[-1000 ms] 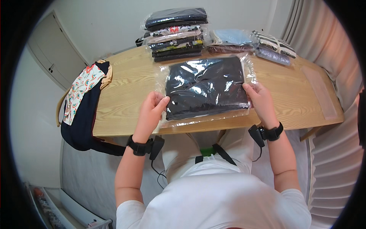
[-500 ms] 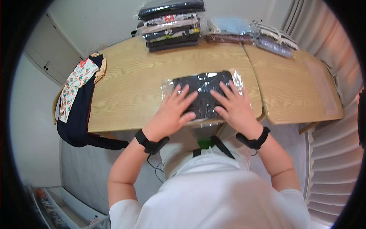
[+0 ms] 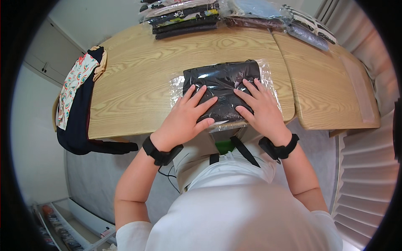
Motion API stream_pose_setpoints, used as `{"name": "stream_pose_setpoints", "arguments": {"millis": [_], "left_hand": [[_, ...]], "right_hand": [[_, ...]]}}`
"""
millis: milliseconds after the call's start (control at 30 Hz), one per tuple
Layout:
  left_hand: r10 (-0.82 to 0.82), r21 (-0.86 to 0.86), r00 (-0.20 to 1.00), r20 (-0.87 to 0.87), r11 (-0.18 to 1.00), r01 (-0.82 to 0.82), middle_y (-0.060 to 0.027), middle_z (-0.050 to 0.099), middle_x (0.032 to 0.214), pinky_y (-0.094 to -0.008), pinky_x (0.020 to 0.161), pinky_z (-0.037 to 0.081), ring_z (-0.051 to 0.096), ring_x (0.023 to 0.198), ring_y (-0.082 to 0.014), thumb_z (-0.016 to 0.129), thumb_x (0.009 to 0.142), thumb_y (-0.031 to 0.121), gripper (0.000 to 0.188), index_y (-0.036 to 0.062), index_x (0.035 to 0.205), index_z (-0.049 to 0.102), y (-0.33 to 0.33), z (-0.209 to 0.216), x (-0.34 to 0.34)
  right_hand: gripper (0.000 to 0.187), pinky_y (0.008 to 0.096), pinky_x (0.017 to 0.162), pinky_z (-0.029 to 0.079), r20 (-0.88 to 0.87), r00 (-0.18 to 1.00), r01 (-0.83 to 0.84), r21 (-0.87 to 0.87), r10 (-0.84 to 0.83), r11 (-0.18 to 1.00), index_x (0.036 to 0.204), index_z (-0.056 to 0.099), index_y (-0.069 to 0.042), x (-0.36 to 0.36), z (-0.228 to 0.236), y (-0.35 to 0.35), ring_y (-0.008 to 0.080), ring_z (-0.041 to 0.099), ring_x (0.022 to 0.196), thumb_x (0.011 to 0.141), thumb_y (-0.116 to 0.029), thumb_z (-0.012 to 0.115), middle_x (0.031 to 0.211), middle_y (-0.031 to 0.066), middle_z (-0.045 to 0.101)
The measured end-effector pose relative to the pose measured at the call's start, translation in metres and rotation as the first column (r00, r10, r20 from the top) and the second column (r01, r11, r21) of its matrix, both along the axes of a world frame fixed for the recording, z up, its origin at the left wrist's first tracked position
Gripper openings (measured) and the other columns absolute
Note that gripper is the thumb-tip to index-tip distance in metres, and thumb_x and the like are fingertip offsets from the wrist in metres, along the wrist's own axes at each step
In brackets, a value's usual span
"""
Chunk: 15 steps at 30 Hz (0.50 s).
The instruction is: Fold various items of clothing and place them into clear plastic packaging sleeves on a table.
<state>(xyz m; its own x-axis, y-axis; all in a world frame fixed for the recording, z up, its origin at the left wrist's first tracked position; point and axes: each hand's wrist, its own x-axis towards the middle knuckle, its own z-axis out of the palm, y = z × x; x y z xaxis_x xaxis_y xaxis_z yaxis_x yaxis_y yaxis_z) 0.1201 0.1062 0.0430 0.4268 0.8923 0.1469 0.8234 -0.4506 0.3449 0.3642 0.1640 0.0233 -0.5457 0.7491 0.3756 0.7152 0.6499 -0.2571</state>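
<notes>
A folded black garment (image 3: pixel 224 77) lies flat inside a clear plastic bag (image 3: pixel 271 77) at the near edge of the wooden table. On the bag's left part rests my left hand (image 3: pixel 186 115), fingers spread and palm down. My right hand (image 3: pixel 264 111) presses on the right part in the same way, its fingers stretched out over the black cloth. Neither hand grips anything. Part of the bag's near end hangs past the table edge between my wrists. Black bands circle both wrists.
Stacked bagged garments (image 3: pixel 184 21) stand at the back, beside a bagged light blue garment (image 3: pixel 255 9) and a striped one (image 3: pixel 303 19). Loose clothes (image 3: pixel 77 92) drape over the table's left end. A second table (image 3: pixel 331 92) adjoins at right. An open bin (image 3: pixel 71 226) sits lower left.
The view has tipped down, so the back stacks sit higher in the picture. Both hands stay spread on the bag, and the garment under them looks flatter and wider.
</notes>
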Motion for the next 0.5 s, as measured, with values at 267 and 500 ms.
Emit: {"name": "stream_pose_setpoints", "arguments": {"millis": [267,500], "left_hand": [[0.071,0.122,0.996,-0.059,0.991,-0.063,-0.0158,0.03,0.144,-0.0515,0.104,0.029,0.026,0.133,-0.0371,0.079,0.062,0.025,0.087,0.0145,0.138,0.038,-0.039,0.001,-0.006],[0.095,0.311,0.995,0.03,0.945,-0.099,-0.0095,0.051,0.128,-0.0373,0.093,0.045,0.048,0.117,-0.0307,0.067,0.063,-0.003,0.066,0.01,0.126,0.051,-0.047,-0.007,-0.005]], "right_hand": [[0.019,0.0396,0.084,0.043,-0.4,0.907,-0.177,-0.072,0.134,0.982,0.095,0.064,-0.003,0.024,0.016,-0.055,0.0298,0.058,0.093,0.08,-0.015,0.064,0.094,0.0109,0.064],[0.037,0.0286,0.083,0.048,-0.565,0.811,-0.479,-0.79,-0.151,0.384,0.115,0.055,0.003,0.016,-0.026,-0.056,0.017,0.061,0.095,0.089,-0.022,0.062,0.102,0.0123,0.064]]}}
